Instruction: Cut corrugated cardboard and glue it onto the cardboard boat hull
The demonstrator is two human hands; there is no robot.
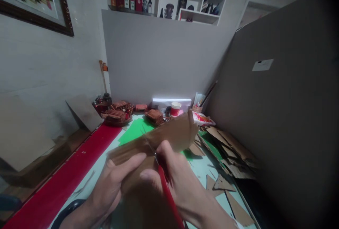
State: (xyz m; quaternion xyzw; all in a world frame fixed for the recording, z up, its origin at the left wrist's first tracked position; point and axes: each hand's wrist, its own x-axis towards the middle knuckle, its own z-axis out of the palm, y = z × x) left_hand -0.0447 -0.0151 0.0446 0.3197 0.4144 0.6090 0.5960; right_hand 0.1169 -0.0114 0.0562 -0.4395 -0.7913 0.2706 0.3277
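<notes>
Head view, from the left: a red strip [71,172] runs along the table's edge, and beside it the left hand [113,181] holds a piece of brown cardboard [172,131], its thumb lying on top. The cardboard is in mid-frame, raised over the pale table [198,167] and partly hiding a green sheet [137,128]. The right hand [176,177] is closed around red-handled scissors [167,193], whose blades lie across the cardboard; how its fingers sit in the loops cannot be told. Further right are loose cardboard scraps [224,183] and a pile of cardboard pieces [235,147].

The left thumb is near the blades, so a slip of the scissors or a sudden give in the cardboard could nick it. With no visible support under its far end, the cardboard might also bend or twist, pulling a cut off line.

The scissors point away from the person and leftward, their long axis running from lower right to upper left. The cardboard's long axis slants across them, rising from near left to far right.
</notes>
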